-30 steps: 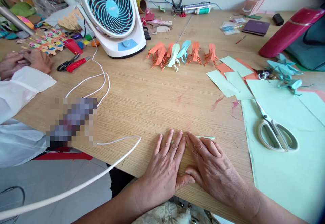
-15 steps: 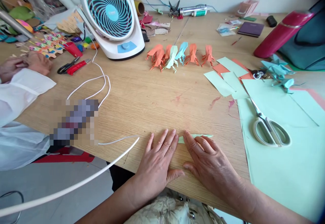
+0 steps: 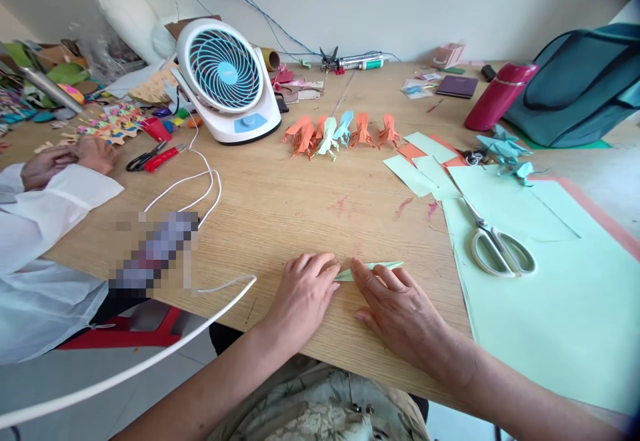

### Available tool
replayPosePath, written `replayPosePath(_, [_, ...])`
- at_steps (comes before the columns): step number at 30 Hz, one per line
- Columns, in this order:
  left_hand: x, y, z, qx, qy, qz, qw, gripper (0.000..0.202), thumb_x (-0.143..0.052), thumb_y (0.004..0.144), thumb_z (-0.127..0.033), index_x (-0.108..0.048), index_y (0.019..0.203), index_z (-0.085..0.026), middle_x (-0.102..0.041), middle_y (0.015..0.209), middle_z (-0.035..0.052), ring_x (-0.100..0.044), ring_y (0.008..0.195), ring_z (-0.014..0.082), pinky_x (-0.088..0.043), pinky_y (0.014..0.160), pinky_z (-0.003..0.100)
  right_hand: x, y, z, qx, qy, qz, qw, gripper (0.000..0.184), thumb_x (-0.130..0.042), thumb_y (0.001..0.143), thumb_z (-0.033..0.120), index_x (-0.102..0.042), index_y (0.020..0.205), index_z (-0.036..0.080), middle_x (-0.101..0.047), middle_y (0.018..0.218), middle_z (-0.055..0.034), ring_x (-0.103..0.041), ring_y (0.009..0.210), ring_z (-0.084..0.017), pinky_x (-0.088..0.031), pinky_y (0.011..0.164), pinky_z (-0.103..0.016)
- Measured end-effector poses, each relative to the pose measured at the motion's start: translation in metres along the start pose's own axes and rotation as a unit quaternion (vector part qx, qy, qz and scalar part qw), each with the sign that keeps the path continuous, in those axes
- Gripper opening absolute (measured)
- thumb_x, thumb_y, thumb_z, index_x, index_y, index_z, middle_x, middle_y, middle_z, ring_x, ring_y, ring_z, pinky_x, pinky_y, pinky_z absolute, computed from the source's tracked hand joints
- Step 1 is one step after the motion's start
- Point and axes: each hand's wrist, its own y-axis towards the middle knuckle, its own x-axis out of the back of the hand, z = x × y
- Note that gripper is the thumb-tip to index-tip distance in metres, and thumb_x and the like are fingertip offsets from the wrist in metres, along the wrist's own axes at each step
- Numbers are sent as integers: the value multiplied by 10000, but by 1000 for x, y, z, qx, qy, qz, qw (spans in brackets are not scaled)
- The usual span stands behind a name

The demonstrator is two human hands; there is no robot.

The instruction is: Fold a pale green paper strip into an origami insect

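Note:
A narrow folded strip of light green paper (image 3: 373,268) lies on the wooden table (image 3: 280,208) near its front edge. My left hand (image 3: 303,291) has its fingers curled together, the tips pinching the strip's left end. My right hand (image 3: 395,304) lies flat beside it, fingers stretched out and pressing down on the strip's middle. The strip's pointed right end sticks out past my right fingers. Both hands touch each other over the paper.
Large green paper sheets (image 3: 540,294) with white scissors (image 3: 497,248) lie to the right. A row of folded paper figures (image 3: 335,131) stands mid-table, a white fan (image 3: 227,78) behind-left. A white cable (image 3: 190,181) trails left. Another person's hands (image 3: 65,158) rest far left. A red bottle (image 3: 497,94) and teal bag (image 3: 580,84) sit back right.
The view has pulled back and tilted up. My left fingers went from flat and spread to curled at the strip's end. My right hand stays flat on the paper.

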Motion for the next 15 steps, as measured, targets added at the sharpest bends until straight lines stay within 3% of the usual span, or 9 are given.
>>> replayPosePath(3, [1, 18, -1, 34, -72, 20, 997, 75, -600, 937, -193, -636, 1003, -189, -630, 1058, 53, -607, 975, 207, -497, 860, 347, -2, -3, -4, -9, 27, -9, 1000, 448, -612, 910, 332, -627, 1285, 87, -567, 1432, -123, -492, 1042, -290, -459, 856, -428])
replayPosePath(6, [0, 27, -1, 66, -108, 40, 991, 64, -658, 885, -161, -600, 896, -186, -605, 985, 29, -606, 925, 198, -489, 815, 324, -1, -4, -7, -11, 57, -6, 998, 495, -622, 911, 330, -587, 1340, 86, -571, 1429, -120, -486, 1079, -293, -437, 896, -430])
replayPosePath(11, [1, 28, -5, 83, -136, 54, 986, 103, -629, 868, -98, -581, 861, -188, -633, 880, 7, -613, 842, 187, -449, 767, 308, 6, -4, -20, -66, 76, -24, 995, 490, -603, 928, 268, -533, 1398, 148, -601, 1373, -125, -514, 1058, -300, -437, 851, -450])
replayPosePath(15, [3, 30, -8, 99, -200, 69, 972, 145, -632, 841, -85, -625, 929, -200, -648, 795, -16, -609, 749, 164, -414, 696, 272, 9, -4, -42, -117, 137, -20, 983, 476, -625, 913, 271, -538, 1372, 177, -634, 1280, -136, -539, 1136, -308, -453, 926, -486])
